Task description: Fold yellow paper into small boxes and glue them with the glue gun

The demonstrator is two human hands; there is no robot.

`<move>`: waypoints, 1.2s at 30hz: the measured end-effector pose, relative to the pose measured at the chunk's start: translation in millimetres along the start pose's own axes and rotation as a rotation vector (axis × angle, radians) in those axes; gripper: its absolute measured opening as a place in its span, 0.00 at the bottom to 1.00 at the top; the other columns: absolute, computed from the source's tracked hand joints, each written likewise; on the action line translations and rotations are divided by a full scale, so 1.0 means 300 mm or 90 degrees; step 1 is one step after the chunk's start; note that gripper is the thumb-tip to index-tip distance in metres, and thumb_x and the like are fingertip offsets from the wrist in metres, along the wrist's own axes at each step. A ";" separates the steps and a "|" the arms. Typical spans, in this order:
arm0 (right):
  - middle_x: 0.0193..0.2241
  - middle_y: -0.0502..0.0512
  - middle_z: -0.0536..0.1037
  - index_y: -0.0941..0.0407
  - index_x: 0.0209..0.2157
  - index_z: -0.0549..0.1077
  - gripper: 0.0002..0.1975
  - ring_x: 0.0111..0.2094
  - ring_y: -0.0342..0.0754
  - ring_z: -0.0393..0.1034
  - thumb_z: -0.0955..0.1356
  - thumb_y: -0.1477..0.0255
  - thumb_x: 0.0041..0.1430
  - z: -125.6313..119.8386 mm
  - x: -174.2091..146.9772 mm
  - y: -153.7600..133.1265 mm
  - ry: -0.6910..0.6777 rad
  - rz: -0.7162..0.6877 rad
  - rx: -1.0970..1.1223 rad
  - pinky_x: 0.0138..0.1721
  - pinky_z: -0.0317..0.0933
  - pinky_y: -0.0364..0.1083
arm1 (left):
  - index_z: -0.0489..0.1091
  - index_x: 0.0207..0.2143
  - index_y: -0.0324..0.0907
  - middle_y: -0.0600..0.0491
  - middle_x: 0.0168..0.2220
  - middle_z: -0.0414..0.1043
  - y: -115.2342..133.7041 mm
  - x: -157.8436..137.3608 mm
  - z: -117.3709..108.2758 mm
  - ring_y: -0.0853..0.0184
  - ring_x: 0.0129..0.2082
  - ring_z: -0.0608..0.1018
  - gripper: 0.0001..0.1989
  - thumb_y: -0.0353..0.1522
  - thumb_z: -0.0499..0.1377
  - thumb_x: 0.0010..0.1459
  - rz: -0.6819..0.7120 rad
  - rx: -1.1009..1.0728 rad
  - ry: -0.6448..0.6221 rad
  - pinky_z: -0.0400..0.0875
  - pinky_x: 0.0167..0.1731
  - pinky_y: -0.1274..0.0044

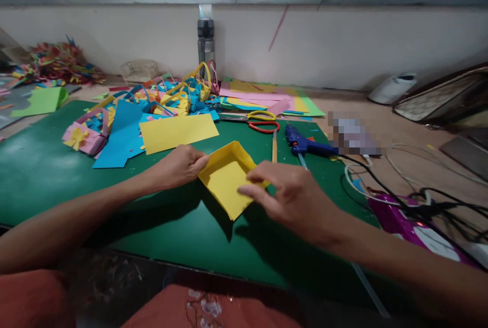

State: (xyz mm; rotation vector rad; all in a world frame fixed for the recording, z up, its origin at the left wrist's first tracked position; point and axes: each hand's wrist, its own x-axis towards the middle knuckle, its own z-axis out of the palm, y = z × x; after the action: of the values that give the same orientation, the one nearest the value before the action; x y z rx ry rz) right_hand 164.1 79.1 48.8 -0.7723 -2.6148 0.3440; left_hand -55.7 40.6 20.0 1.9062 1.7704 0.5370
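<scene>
The left hand [183, 165] is closed in a pinch on the left corner of a yellow paper box [225, 185]. The right hand [293, 197] curves loosely over the opposite corner, thumb and fingertips a little parted; whether it grips the wall, I cannot tell. The box is held over the green mat [41, 145], its near corner towards the person. Its walls stand folded up around a flat floor, so the basic shape looks made. It shows no handle or flower, whereas the pink paper basket [92, 143] has both; by that measure, those parts seem lacking.
</scene>
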 end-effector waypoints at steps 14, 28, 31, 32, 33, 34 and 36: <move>0.29 0.58 0.75 0.57 0.29 0.69 0.07 0.28 0.48 0.67 0.62 0.78 0.47 0.065 0.201 0.120 -0.199 0.116 -0.211 0.21 0.48 0.43 | 0.47 0.17 0.42 0.60 0.17 0.44 0.003 -0.008 -0.002 0.76 0.16 0.49 0.15 0.33 0.44 0.56 0.018 -0.030 -0.005 0.42 0.18 0.78; 0.46 0.66 0.71 0.63 0.49 0.64 0.19 0.48 0.57 0.64 0.63 0.74 0.54 0.015 0.124 0.097 0.066 -0.045 -0.207 0.43 0.60 0.54 | 0.53 0.15 0.41 0.58 0.14 0.56 -0.029 0.017 -0.017 0.75 0.15 0.64 0.14 0.33 0.46 0.53 -0.039 -0.045 0.015 0.52 0.16 0.82; 0.39 0.62 0.75 0.61 0.41 0.69 0.12 0.42 0.53 0.68 0.63 0.70 0.57 0.009 0.029 0.049 0.052 -0.099 -0.110 0.40 0.62 0.50 | 0.54 0.15 0.41 0.57 0.13 0.58 -0.018 0.015 -0.017 0.74 0.14 0.65 0.15 0.33 0.46 0.53 -0.059 -0.036 0.027 0.52 0.15 0.82; 0.38 0.61 0.75 0.60 0.40 0.69 0.13 0.40 0.52 0.69 0.64 0.66 0.56 0.016 -0.001 0.031 0.020 -0.088 -0.061 0.40 0.62 0.49 | 0.54 0.14 0.41 0.57 0.12 0.59 -0.011 0.013 -0.016 0.74 0.13 0.65 0.15 0.33 0.46 0.52 -0.065 -0.028 0.035 0.51 0.14 0.82; 0.37 0.60 0.76 0.60 0.39 0.70 0.16 0.39 0.51 0.69 0.66 0.63 0.54 0.026 -0.027 0.013 -0.011 -0.065 -0.027 0.39 0.62 0.48 | 0.54 0.14 0.41 0.57 0.12 0.59 -0.003 0.011 -0.014 0.75 0.12 0.64 0.15 0.33 0.46 0.52 -0.068 -0.018 0.043 0.51 0.14 0.82; 0.36 0.60 0.76 0.60 0.38 0.70 0.19 0.37 0.51 0.69 0.67 0.60 0.51 0.039 -0.046 -0.002 -0.043 -0.040 -0.005 0.37 0.62 0.48 | 0.54 0.14 0.41 0.57 0.12 0.60 0.006 0.009 -0.011 0.75 0.11 0.62 0.15 0.32 0.46 0.53 -0.068 -0.007 0.049 0.50 0.14 0.81; 0.33 0.58 0.76 0.59 0.36 0.70 0.21 0.33 0.49 0.69 0.69 0.57 0.47 0.066 -0.064 -0.024 -0.094 0.011 0.011 0.32 0.60 0.46 | 0.54 0.13 0.41 0.57 0.12 0.60 0.024 0.003 -0.006 0.76 0.11 0.61 0.16 0.32 0.45 0.53 -0.059 0.022 0.061 0.50 0.14 0.81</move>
State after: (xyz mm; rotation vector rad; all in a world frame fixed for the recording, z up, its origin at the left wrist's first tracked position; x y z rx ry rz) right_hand 167.0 60.0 27.9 -0.7928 -2.7391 0.4425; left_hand -50.8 41.4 25.6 1.8387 1.9289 0.5772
